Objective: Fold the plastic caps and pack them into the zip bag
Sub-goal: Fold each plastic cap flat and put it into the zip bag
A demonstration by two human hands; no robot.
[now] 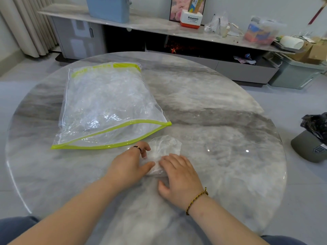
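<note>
A round marble table (221, 121) fills the view. On it, toward ten o'clock from its middle, lies a clear zip bag (106, 103) with lime-green edging, its mouth gaping toward the person and crumpled clear plastic inside. The left hand (131, 163) comes in from eight o'clock, curled fingers and thumb pinching the left edge of a folded plastic cap (164, 145). The right hand (178, 175) presses flat on the cap's near side, fingers straight and close together. The cap sits near the table's middle, at five o'clock from the bag's mouth.
</note>
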